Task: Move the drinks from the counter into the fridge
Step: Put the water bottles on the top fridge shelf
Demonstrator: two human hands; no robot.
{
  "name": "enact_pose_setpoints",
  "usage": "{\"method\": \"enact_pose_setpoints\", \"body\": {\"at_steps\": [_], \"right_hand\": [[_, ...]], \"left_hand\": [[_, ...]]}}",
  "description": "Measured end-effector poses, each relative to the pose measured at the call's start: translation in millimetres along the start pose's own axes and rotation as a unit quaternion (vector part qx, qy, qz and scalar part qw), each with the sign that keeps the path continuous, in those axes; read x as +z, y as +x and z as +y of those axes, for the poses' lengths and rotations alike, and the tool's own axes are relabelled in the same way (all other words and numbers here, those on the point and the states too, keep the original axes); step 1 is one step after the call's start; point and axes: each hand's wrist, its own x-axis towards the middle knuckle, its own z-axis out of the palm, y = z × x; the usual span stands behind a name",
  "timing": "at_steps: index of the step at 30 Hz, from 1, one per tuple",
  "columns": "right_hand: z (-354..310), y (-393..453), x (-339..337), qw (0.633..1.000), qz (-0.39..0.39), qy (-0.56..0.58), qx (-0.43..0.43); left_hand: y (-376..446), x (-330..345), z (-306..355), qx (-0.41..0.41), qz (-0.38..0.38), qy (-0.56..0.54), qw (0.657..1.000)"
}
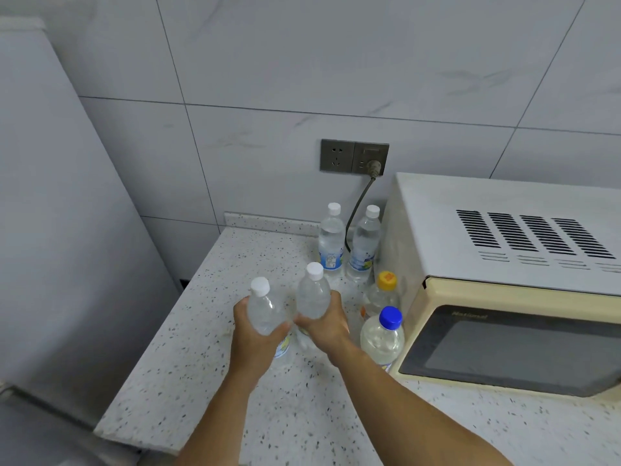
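Six drinks in view, all on or just above the speckled surface (188, 358), none in the fridge yet.

Landmark: the cream microwave (504, 264).

- Left hand (250, 334) wraps the lower body of a clear white-capped bottle (265, 311), well left of the microwave's front corner. Fingers curl round it, thumb side toward the other hand.
- Right hand (327, 326) grips a second white-capped bottle (313, 297), between the first bottle and the microwave. Both bottles tilt slightly; cannot tell whether their bases have left the surface, since the hands cover them.
- The two hands sit close together, nearly touching.
- Two more white-capped bottles (332, 240) with blue labels stand upright against the wall, just left of the microwave's rear corner, a power cord hanging between them.
- A yellow-capped bottle (381, 294) and a blue-capped bottle (383, 338) stand just beside the microwave's left side, the blue-capped one nearer the camera.

The tall pale panel (67, 230) far left of the microwave is likely the fridge; no open door visible.

Judgement: early stage. First pair is in hand, nothing stowed as far as visible. Four drinks remain, probably two further trips at two per trip, plus opening the fridge.
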Motion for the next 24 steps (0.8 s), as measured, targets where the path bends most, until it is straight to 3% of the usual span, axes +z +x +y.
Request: {"method": "enact_pose_setpoints", "body": {"at_steps": [6, 13, 16, 21, 24], "right_hand": [[10, -20, 1, 1.000, 0.010, -0.008, -0.020], [39, -65, -2, 0.998, 0.011, 0.019, -0.065], [47, -81, -9, 0.995, -0.017, 0.050, -0.083], [58, -111, -25, 0.985, -0.096, 0.118, -0.083], [68, -122, -37, 0.968, -0.161, 0.184, -0.047]], "left_hand": [[-9, 0, -21, -0.056, -0.003, -0.024, 0.998], [-51, -7, -36, -0.071, 0.059, -0.160, 0.983], [-76, -20, -41, -0.082, 0.035, -0.249, 0.964], [-115, -38, -37, -0.077, -0.015, -0.304, 0.949], [-146, -43, -35, -0.129, -0.017, -0.357, 0.925]]}}
